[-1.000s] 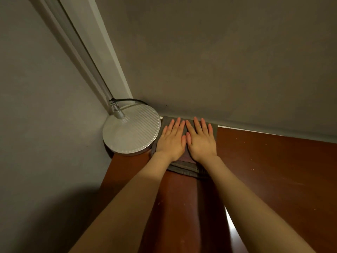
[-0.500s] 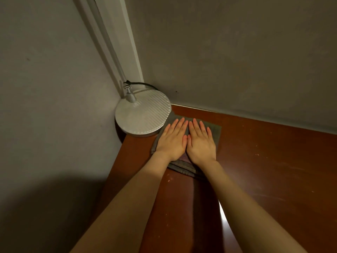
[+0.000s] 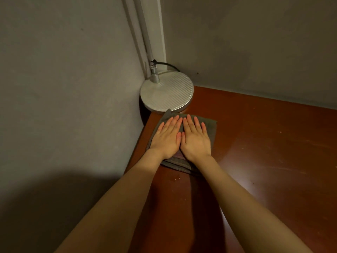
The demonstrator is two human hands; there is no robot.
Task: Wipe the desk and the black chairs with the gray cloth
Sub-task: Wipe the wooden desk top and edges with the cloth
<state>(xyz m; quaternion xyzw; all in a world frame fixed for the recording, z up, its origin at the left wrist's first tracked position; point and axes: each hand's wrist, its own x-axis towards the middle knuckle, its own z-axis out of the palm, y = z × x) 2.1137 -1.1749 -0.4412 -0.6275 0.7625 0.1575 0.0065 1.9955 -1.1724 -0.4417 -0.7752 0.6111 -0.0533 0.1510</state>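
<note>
The left hand (image 3: 166, 138) and right hand (image 3: 196, 138) are laid flat, fingers straight, side by side on the folded gray cloth (image 3: 210, 127), which is pressed against the reddish-brown tabletop (image 3: 264, 152) near its left edge. Just beyond, a round silver lamp base (image 3: 166, 93) is seen in the corner.

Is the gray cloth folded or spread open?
Folded. The gray cloth shows several stacked layers along its near edge.
</note>
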